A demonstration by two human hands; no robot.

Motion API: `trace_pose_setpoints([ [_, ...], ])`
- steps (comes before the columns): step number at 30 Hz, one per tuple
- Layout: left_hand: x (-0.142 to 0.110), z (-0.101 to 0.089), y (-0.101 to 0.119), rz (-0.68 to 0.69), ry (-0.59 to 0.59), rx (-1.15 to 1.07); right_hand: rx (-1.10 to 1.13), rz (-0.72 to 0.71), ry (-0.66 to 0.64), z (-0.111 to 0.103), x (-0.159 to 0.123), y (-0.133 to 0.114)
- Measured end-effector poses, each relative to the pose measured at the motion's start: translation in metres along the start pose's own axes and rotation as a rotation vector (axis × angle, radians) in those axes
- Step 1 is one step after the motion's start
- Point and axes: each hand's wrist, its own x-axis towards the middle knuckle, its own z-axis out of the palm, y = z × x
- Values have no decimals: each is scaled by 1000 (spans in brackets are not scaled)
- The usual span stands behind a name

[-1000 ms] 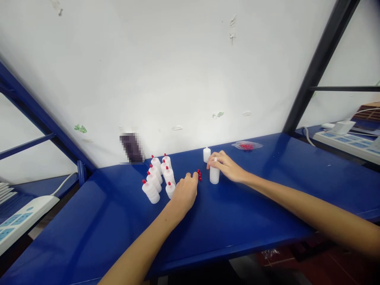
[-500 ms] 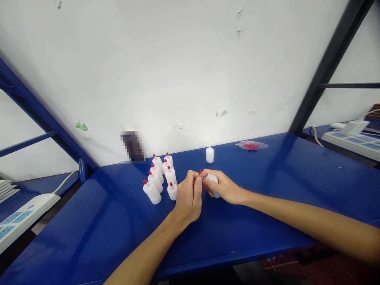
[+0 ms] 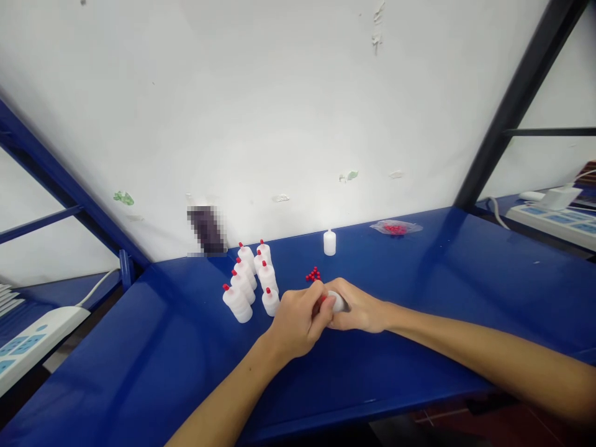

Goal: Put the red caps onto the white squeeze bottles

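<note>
My right hand (image 3: 356, 305) is wrapped round a small white plastic bottle (image 3: 336, 300), which lies tilted with its top toward the left. At that end my left hand (image 3: 300, 316) pinches a red cap (image 3: 323, 299), only partly visible between the fingers; whether it sits fully on the nozzle is hidden. Just beyond the hands lies a small cluster of loose red caps (image 3: 314, 274). To the left stand two rows of white bottles with red caps (image 3: 241, 282). One uncapped white bottle (image 3: 329, 243) stands upright farther back.
A clear plastic bag (image 3: 399, 228) holding red caps lies by the wall at the back right. A blurred-out dark object (image 3: 209, 230) leans on the wall. White power strips (image 3: 40, 344) are at the far left and far right. The blue table (image 3: 419, 366) has metal posts at both sides.
Both hands have drawn back toward me from the pile of loose red caps, uncovering it. The left hand now meets the bottle's top with a red cap, and the bottle has been tipped leftward.
</note>
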Motion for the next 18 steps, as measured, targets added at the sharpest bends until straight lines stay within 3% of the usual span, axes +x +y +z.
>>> trace_pose_setpoints([
  [5, -1, 1, 4, 133, -42, 87, 78, -57, -15, -1, -3, 3],
  [11, -1, 5, 3, 154, 60, 82, 124, -9, 51, 5, 3, 8],
  [18, 1, 3, 3, 260, 68, 95, 79, -72, 48, 5, -1, 14],
])
